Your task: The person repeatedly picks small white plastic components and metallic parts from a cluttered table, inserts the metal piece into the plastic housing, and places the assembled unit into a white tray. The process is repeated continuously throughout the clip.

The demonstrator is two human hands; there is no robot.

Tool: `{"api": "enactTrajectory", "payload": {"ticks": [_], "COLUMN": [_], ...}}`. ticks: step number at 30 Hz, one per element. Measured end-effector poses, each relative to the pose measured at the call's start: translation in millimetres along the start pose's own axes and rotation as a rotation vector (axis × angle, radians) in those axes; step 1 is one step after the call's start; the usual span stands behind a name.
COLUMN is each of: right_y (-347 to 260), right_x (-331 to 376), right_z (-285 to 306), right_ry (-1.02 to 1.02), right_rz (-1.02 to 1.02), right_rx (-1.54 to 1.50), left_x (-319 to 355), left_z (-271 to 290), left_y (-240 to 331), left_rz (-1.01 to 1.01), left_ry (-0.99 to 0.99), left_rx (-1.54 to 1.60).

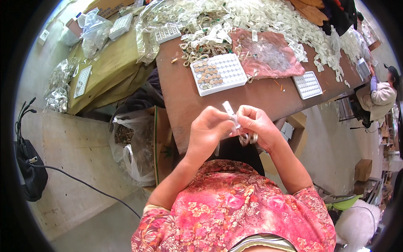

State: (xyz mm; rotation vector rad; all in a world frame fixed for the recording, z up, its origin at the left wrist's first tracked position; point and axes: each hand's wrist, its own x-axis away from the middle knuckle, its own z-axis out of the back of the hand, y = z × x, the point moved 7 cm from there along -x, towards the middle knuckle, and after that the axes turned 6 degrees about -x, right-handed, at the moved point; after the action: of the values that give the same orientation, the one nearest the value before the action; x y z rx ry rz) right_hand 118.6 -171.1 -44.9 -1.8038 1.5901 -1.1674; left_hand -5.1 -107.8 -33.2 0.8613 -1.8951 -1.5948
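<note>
Just beyond my lap, my two hands meet in front of the table edge. My left hand [212, 126] is closed, thumb and finger pinching near a small white plastic tag [228, 108] that sticks up between the hands. With bent fingers, my right hand [260, 126] pinches the same piece from the other side. Below its fingers hangs a brownish, shiny looped band [244, 140]; fingers partly hide how it joins the tag. Nearest on the table is a white compartment tray [219, 74], its left part filled with round, coin-like pieces.
On the brown table [180, 101] lie a heap of looped bands [197, 52], a pink cloth [289, 67], another white tray [307, 85] and a large pile of clear tags [273, 17]. Open cartons [163, 138] stand below. Another person [380, 94] sits far right.
</note>
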Motion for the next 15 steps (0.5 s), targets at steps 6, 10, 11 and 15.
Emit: {"api": "enactTrajectory", "payload": {"ticks": [6, 10, 11, 15], "right_y": [-36, -37, -37, -36], "right_x": [18, 22, 22, 21], "right_z": [-22, -35, -36, -38], "right_ry": [0.113, 0.213, 0.227, 0.22], "right_rz": [0.372, 0.469, 0.477, 0.472], "right_rx": [0.698, 0.828, 0.841, 0.851], "left_x": [8, 9, 10, 13], "left_z": [11, 14, 13, 13], "left_y": [8, 14, 16, 23], "left_rz": [-0.156, -0.266, -0.3, -0.384], "left_ry": [0.216, 0.305, 0.316, 0.284], "left_rx": [-0.176, -0.283, -0.317, -0.467]}}
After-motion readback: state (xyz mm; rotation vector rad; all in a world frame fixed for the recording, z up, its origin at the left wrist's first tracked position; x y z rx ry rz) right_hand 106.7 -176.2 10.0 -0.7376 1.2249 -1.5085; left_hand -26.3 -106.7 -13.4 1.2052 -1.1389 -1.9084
